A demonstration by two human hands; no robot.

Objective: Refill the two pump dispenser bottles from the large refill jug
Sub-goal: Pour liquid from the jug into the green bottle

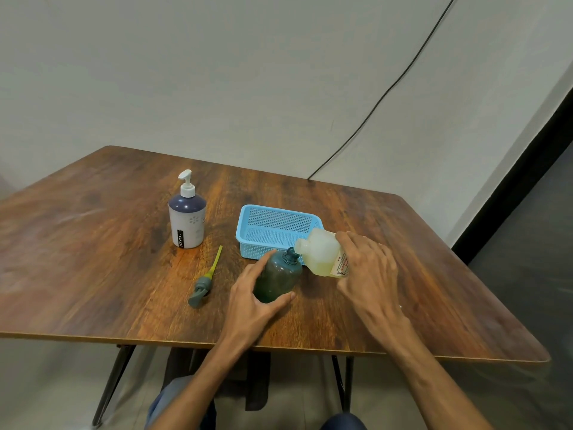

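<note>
A dark green bottle [280,276] stands near the table's front middle with its neck open and no pump on it. My left hand [251,301] grips it round the body. My right hand [370,274] holds the pale translucent refill jug [321,251], tipped to the left with its mouth right at the green bottle's neck. The green bottle's grey pump with a yellow tube [204,282] lies flat on the table to the left. A white and dark blue pump bottle [187,217] stands upright further back left, pump on.
A light blue perforated basket [273,225] sits just behind the green bottle and the jug. The wooden table [93,243] ends at a front edge close to my forearms. A black cable [372,110] runs down the wall to the table's back edge.
</note>
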